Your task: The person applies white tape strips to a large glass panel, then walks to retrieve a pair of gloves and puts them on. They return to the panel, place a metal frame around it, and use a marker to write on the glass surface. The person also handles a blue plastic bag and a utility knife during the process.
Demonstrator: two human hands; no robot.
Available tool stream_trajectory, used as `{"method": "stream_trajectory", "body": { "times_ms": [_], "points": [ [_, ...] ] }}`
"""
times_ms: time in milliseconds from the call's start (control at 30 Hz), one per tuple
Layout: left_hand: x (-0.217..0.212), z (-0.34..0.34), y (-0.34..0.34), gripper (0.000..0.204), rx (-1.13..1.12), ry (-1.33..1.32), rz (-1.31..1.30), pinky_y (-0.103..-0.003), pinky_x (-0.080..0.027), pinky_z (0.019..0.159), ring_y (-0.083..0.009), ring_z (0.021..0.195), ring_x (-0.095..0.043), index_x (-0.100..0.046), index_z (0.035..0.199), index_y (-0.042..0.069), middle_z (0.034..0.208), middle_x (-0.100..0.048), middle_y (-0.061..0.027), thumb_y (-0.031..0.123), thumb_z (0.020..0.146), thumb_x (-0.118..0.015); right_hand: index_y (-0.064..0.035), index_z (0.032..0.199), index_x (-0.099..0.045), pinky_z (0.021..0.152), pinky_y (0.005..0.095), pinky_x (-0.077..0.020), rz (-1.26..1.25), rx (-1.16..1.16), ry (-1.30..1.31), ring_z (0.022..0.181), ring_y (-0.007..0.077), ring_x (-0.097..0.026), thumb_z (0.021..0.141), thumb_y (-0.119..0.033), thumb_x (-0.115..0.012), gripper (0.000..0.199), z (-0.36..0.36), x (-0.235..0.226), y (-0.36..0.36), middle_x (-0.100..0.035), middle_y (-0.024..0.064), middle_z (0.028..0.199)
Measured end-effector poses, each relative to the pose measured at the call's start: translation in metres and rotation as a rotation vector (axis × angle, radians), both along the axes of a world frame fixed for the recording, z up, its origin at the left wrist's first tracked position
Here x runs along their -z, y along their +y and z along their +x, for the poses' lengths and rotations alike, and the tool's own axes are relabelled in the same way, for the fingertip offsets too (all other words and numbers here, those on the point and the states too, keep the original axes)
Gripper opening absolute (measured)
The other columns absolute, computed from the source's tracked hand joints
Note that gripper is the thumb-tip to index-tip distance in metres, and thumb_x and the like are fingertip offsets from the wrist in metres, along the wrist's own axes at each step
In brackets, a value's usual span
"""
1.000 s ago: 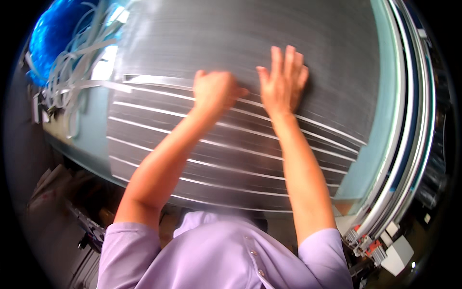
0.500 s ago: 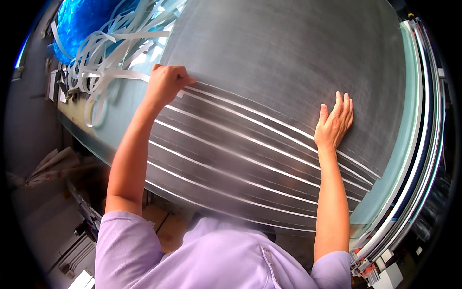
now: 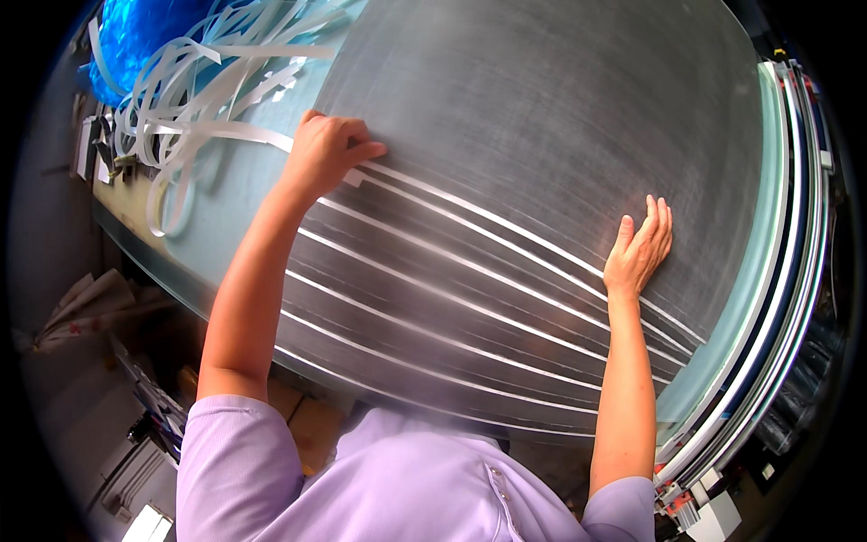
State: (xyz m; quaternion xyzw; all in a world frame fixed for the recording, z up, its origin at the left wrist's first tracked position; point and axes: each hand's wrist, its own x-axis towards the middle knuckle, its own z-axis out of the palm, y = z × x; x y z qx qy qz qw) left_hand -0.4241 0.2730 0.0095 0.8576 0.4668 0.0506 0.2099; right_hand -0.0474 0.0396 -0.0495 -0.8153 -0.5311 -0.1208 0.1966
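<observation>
My left hand (image 3: 330, 155) is closed, fingers pinched on a white strip (image 3: 248, 132) near the left edge of a large dark grey sheet (image 3: 542, 108). Left of the hand, the strip runs off to a loose tangle; to the right, a thin white line continues across the sheet. Several narrow white strips (image 3: 452, 268) lie side by side on the sheet's near part, slanting down to the right. A short white tab sticks out just below my left hand. My right hand (image 3: 639, 253) rests flat on the sheet near the strips' right ends, fingers stretched out, holding nothing.
Looped white strips (image 3: 185, 90) heap at the far left beside shiny blue plastic (image 3: 135, 45). A pale glass-like tabletop (image 3: 217, 253) shows beyond the sheet's left edge. Long rails (image 3: 784, 271) run down the right side. Brown boxes (image 3: 312, 434) sit below the near edge.
The view has tilted slightly. My right hand has shifted a little nearer, still flat on the sheet. My left hand keeps its pinch on the strip at about the same place.
</observation>
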Motion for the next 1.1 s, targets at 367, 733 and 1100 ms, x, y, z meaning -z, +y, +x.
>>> {"method": "stream_trajectory", "body": {
  "times_ms": [367, 733, 1100],
  "points": [
    [0.003, -0.023, 0.007, 0.036, -0.088, 0.084, 0.182, -0.037, -0.037, 0.074, -0.03, 0.062, -0.056, -0.051, 0.076, 0.008, 0.061, -0.059, -0.0067, 0.035, 0.079, -0.074, -0.0055, 0.136, -0.046, 0.111, 0.049, -0.0261, -0.012, -0.001, -0.008, 0.134, 0.0373, -0.038, 0.099, -0.043, -0.044, 0.053, -0.002, -0.003, 0.001, -0.044, 0.0184, 0.141],
    [0.012, 0.185, -0.109, 0.027, 0.065, -0.599, 0.496, -0.043, -0.046, 0.085, -0.0294, 0.102, -0.06, -0.065, 0.097, 0.008, 0.095, -0.064, -0.0096, 0.017, 0.074, -0.076, -0.0046, 0.135, -0.046, 0.11, 0.0494, -0.0277, -0.054, 0.039, -0.07, 0.133, 0.0372, -0.038, 0.097, -0.041, -0.049, 0.053, -0.003, -0.007, 0.001, -0.045, 0.0187, 0.139],
    [0.033, 0.212, -0.106, 0.077, 0.192, -0.209, 0.359, -0.053, -0.012, 0.118, -0.0324, 0.147, -0.014, -0.038, 0.147, 0.014, 0.158, -0.022, -0.0156, 0.062, 0.088, -0.048, -0.0044, 0.133, -0.047, 0.109, 0.0499, -0.0295, 0.012, 0.06, 0.008, 0.132, 0.0382, -0.039, 0.096, -0.038, -0.05, 0.05, 0.001, -0.008, -0.003, -0.045, 0.0196, 0.139]
  ]
}}
